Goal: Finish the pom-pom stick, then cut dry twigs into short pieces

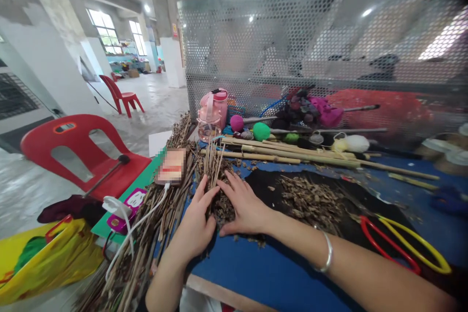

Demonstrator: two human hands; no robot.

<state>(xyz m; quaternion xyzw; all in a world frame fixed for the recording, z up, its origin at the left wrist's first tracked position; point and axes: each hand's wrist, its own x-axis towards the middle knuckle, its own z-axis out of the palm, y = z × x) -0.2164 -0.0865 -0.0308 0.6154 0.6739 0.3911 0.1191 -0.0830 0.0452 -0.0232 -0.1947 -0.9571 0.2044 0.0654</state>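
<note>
Forearms enter from the lower edge, the right one carrying a smooth silver bangle (326, 253) at the wrist. The left hand (193, 229) is curled around the left flank of a bundle of twigs (214, 168), thumb raised along it. The right hand (245, 209) lies flat, fingers extended and spread, pressed against the right flank, so the bundle is clamped between the two palms. The bundle rests on the blue table cover (274, 273) near the table's left front. Its long axis runs away from the person, with the thick, matted end between the hands and the thin, dry, tan tips fanned toward the perforated metal screen (310, 34). Just left of the bundle, a heap of long dry stalks (146, 239) lies along the table edge, and a white cable (136, 226) is draped over it. To the right, a black cloth (369, 226) carries a scatter of brittle brown plant debris (310, 200), and a red hoop (387, 246) and a yellow hoop (420, 243) lie overlapping at its near corner. Beyond the hands, straight bamboo poles (292, 155) lie crosswise. Behind them are a pink yarn ball (237, 123), a green yarn ball (261, 131) and a white yarn ball (356, 144). A pink lidded jug (214, 107) has a clear lower body; its contents cannot be made out. A glossy yellow bag (47, 261) at lower left holds something green. A red plastic chair (80, 156) stands left of the table.
</note>
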